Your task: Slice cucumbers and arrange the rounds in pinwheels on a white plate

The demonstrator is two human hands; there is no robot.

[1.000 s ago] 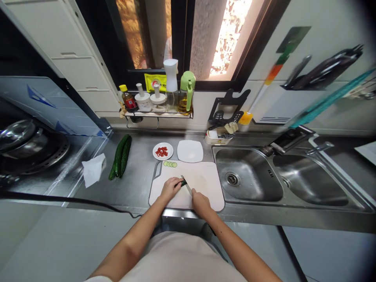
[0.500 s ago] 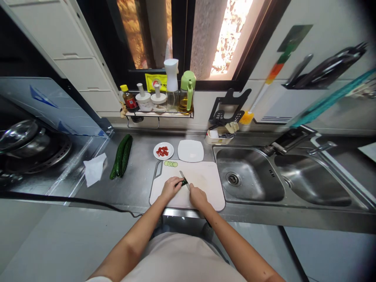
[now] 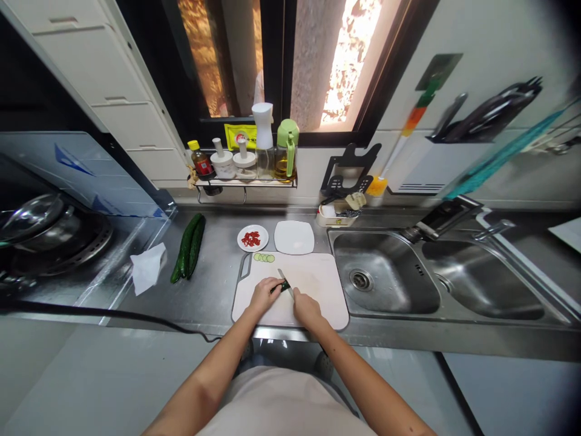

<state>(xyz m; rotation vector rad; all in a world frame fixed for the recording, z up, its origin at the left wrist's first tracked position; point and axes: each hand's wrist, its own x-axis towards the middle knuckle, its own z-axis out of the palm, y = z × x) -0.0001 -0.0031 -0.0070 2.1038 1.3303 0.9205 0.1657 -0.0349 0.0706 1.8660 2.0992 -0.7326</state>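
A white cutting board [image 3: 318, 309] lies on the steel counter in front of me. On it, my left hand [image 3: 264, 293] is closed over a short dark green piece of cucumber [image 3: 285, 284], which it mostly covers. My right hand [image 3: 307, 307] grips a knife [image 3: 281, 274] by its handle, with the blade slanting up and left across the cucumber's right end. Several thin cucumber slices [image 3: 264, 258] overlap in a row at the board's upper left. Behind the board are a white plate of chopped red pieces [image 3: 250, 238] and a white square plate [image 3: 294, 237].
Whole cucumbers [image 3: 188, 248] lie at left near a crumpled white paper [image 3: 147, 268]. A double sink [image 3: 385, 272] borders the board on the right. Behind, a rack [image 3: 247, 181] holds bottles and jars. A pot [image 3: 39, 221] sits on the stove, and a black cord [image 3: 136, 321] runs along the counter's front.
The view has tilted slightly, so the scene sits a little lower. Both hands stay at the cucumber, and the knife remains across it with only a slight shift.
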